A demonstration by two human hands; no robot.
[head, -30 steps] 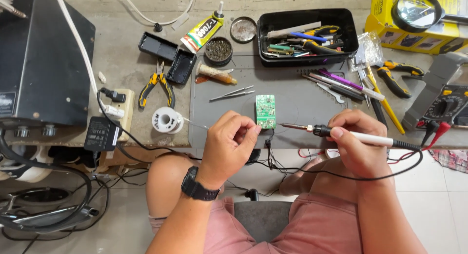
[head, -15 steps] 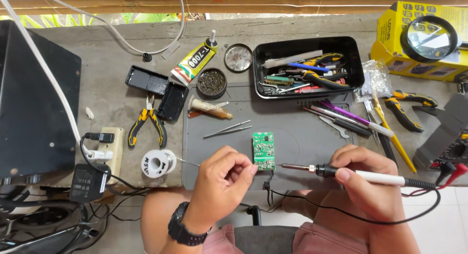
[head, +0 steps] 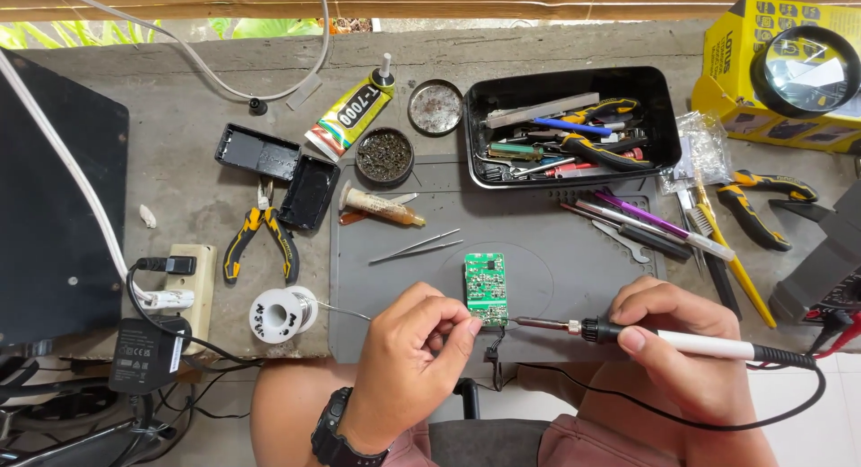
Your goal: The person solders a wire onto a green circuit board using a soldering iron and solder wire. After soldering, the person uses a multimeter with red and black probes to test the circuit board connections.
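While the left hand (head: 408, 359) is pinching a thin solder wire between thumb and fingertips, the right hand (head: 686, 341) is gripping the iron (head: 664, 340) like a pen, fingers closed round its white handle. The tip is meeting the near edge of the green board (head: 486, 288), just beyond the left fingertips, and the wire is running back from those fingers to the spool (head: 282, 314) off to their left. The board is lying flat on the grey mat (head: 574, 279), close to the mat's front edge.

To do this joint well, the tip probably wants to be sitting steadily on the pad while the wire is feeding in at the joint, not onto the tip alone. The heel of each hand could be resting on the bench for steadiness.

Room is tight on the near side: the mat edge and bench edge are lying right under the knuckles, and black leads are hanging from the board there. Beyond the fingers, tweezers (head: 417, 246) are lying near; to the right, loose tools (head: 646, 229) are crowding the mat.
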